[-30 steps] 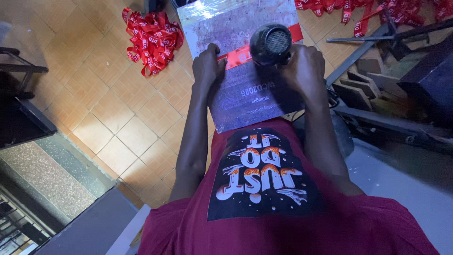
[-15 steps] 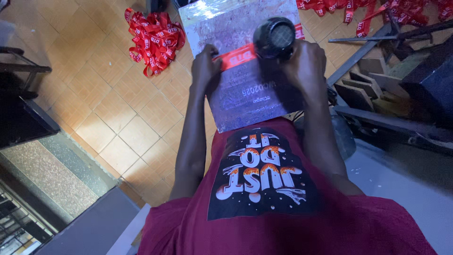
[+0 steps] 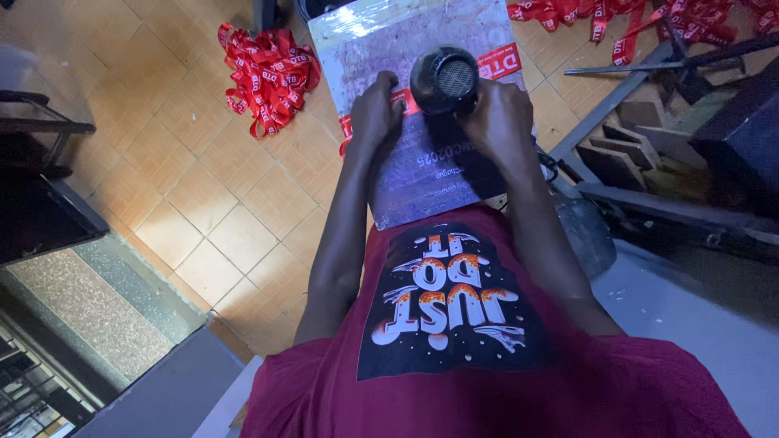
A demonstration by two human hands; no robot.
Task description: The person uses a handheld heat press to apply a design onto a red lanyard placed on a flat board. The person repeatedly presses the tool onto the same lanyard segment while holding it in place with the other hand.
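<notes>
A grey printed board wrapped in shiny clear film (image 3: 422,162) rests on my lap and slopes away from me. A red strip (image 3: 499,65) runs across it. My right hand (image 3: 499,122) grips a black hair dryer (image 3: 445,79), its round rear grille facing the camera, nozzle pointed down at the board. My left hand (image 3: 375,113) presses flat on the film over the red strip, just left of the dryer.
A heap of red printed lanyards (image 3: 264,73) lies on the orange tiled floor at upper left, more red lanyards (image 3: 649,16) at upper right. Metal bars and wooden pieces (image 3: 641,138) crowd the right. A dark table edge (image 3: 49,195) stands at left.
The dryer has shifted slightly left over the red strip, and both hands sit a little higher on the board. The board has slid nearer to my body.
</notes>
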